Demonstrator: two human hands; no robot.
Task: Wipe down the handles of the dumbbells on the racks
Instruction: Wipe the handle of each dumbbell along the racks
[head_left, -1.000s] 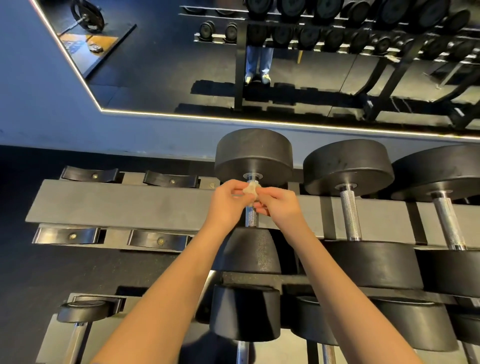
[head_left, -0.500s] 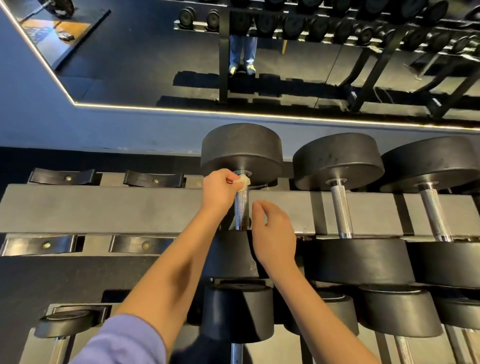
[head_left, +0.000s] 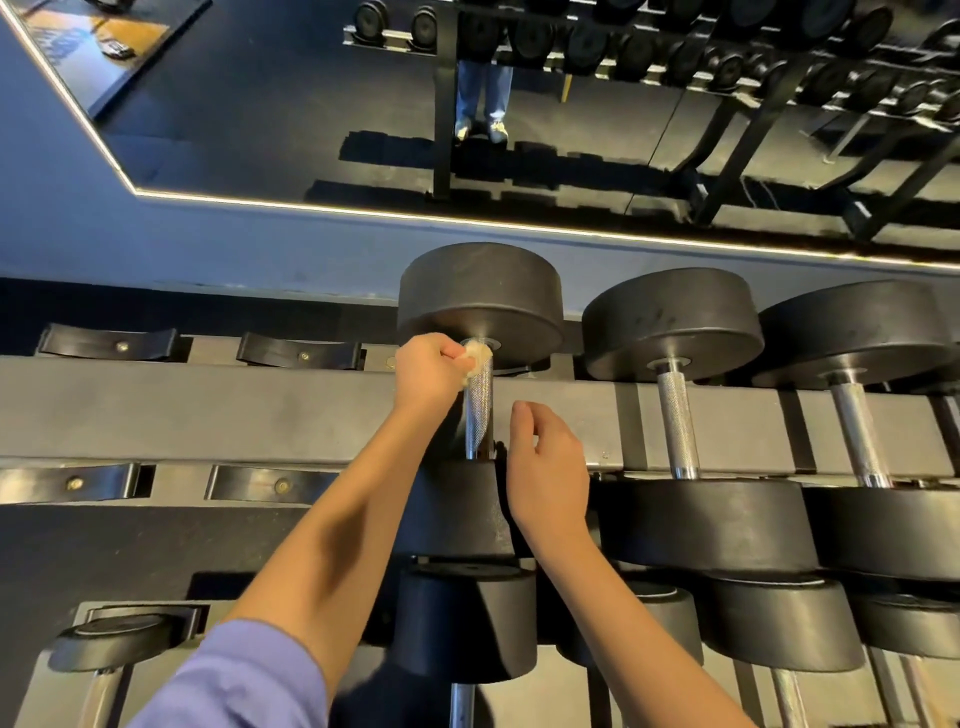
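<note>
Pinching a pale wipe (head_left: 477, 353) in the left hand (head_left: 431, 371) against the far end of the handle (head_left: 478, 415) of the leftmost dumbbell (head_left: 480, 296) on the upper rack (head_left: 208, 410), probably to start a full stroke; with the right hand (head_left: 545, 467) relaxed, empty, just beside

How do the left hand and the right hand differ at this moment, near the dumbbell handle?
The left hand pinches a pale wipe against the far end of the dumbbell handle; the right hand holds nothing. The left hand's fingers are curled; the right hand's are loosely spread. The left hand is at the handle; the right hand hovers beside its near end, apart from it. Both are bare.
</note>
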